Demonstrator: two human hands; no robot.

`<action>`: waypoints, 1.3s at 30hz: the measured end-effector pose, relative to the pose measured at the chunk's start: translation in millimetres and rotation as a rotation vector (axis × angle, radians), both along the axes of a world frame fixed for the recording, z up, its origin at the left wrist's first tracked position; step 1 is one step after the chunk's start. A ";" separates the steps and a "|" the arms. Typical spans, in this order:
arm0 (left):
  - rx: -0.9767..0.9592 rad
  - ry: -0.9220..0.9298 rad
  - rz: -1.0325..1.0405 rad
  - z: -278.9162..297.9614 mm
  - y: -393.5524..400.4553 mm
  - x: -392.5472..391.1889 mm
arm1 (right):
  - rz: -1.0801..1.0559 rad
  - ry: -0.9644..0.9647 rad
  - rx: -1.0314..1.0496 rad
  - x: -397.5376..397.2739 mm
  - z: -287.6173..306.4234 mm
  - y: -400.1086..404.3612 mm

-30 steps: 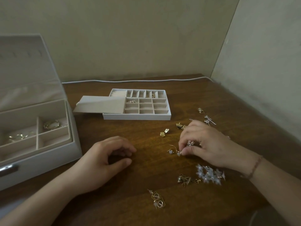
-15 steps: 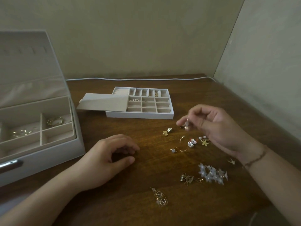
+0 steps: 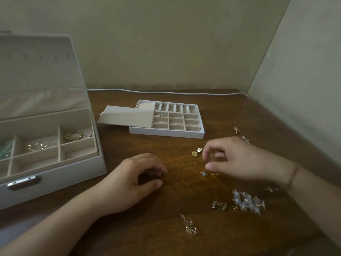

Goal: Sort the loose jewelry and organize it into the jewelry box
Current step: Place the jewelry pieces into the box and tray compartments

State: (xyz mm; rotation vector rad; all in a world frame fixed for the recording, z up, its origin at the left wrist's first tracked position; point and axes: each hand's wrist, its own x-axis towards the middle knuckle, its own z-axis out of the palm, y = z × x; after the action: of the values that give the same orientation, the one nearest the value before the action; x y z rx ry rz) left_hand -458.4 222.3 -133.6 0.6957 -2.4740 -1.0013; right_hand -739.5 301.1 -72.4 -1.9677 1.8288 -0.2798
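My right hand (image 3: 232,157) hovers low over the loose jewelry, its curled fingers pinching a small shiny earring (image 3: 214,157). Just below its thumb lies a gold hook earring with a pearl (image 3: 204,173). Two gold studs (image 3: 196,152) sit to its left. My left hand (image 3: 132,180) rests on the table with loosely curled fingers and holds nothing. The open jewelry box (image 3: 55,174) stands at the left with gold pieces in its compartments. A white divided tray (image 3: 166,133) lies behind the hands, half covered by a beige lid (image 3: 127,117).
More pieces lie on the wooden table (image 3: 180,191): a white flower piece (image 3: 247,201), a gold cluster (image 3: 218,205), square gold earrings (image 3: 191,226) and small pieces at the far right (image 3: 237,129). A white cable (image 3: 166,92) runs along the back wall.
My right hand picked a small earring off the table, lifted it, then came back down over the hook earring. The left hand stayed where it was.
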 end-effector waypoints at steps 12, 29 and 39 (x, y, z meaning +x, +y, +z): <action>0.007 -0.025 -0.011 0.7 0.0 0.1 | 0.075 0.184 -0.073 4.8 5.7 -17.8; 0.035 -0.047 -0.039 5.2 -4.3 -4.5 | -0.416 -1.084 -0.124 -0.4 3.7 -142.8; 0.050 -0.049 -0.038 6.0 -3.1 -3.6 | -0.301 -0.328 -0.019 2.2 4.9 -167.0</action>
State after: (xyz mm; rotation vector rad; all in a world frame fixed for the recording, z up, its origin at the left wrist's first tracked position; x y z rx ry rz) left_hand -462.1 219.3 -127.6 0.6991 -2.5214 -1.0757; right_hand -737.3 134.2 -67.5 -1.5421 1.8964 -0.6723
